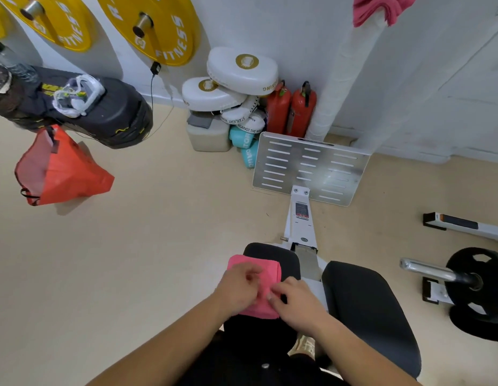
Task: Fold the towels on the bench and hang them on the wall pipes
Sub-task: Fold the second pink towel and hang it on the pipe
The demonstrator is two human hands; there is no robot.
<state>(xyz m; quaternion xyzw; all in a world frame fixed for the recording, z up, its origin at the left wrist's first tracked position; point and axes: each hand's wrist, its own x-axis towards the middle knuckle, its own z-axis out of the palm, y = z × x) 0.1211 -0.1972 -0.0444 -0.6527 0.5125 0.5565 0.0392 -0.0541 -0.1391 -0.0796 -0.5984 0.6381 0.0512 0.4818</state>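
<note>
A pink towel (266,277), folded into a small rectangle, lies on the left black pad of the bench (281,256). My left hand (238,285) rests on the towel's left side with its fingers curled onto the cloth. My right hand (295,299) pinches the towel's right edge near the middle. Another pink towel (381,8) hangs over the white wrapped wall pipe (350,71) at the top right.
A second black bench pad (367,313) sits to the right. A metal footplate (311,168) stands ahead by the wall, with red extinguishers (291,108) and white boxing pads (236,79). A barbell with a black plate (476,285) lies right. A punching bag (89,107) and red bag (61,168) hang left.
</note>
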